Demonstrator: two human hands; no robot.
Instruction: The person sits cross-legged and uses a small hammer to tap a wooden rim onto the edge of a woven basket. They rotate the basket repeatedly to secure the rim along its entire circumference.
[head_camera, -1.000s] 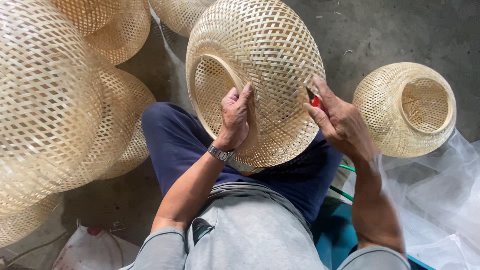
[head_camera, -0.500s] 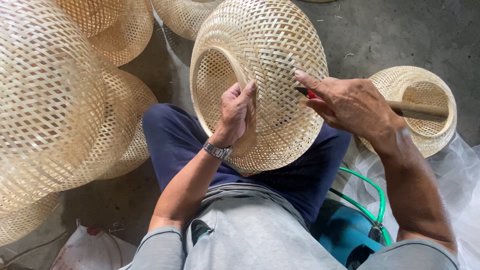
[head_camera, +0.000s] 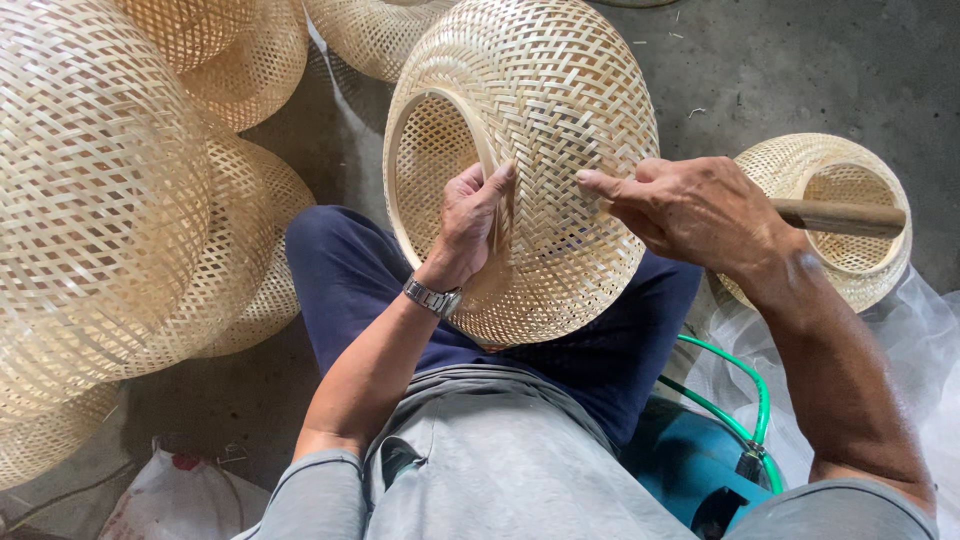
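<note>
A round woven bamboo basket (head_camera: 560, 110) rests on my lap with its open rim facing left. My left hand (head_camera: 475, 215) grips that rim, thumb outside and fingers over the edge. My right hand (head_camera: 690, 210) presses against the basket's right side with the forefinger stretched along the weave. It is closed around a tool with a wooden handle (head_camera: 840, 217) that sticks out to the right. The tool's working end is hidden under the hand.
Several large woven baskets (head_camera: 90, 190) are stacked at the left. A smaller one (head_camera: 850, 170) sits on the concrete floor at the right. A green hose (head_camera: 745, 395), a blue object and clear plastic sheeting (head_camera: 925, 340) lie at the lower right. A white bag (head_camera: 180, 495) lies at the lower left.
My right hand rose from the basket's lower right edge to its right side, and the wooden handle came into view. The basket has turned slightly. My left hand stayed on the rim.
</note>
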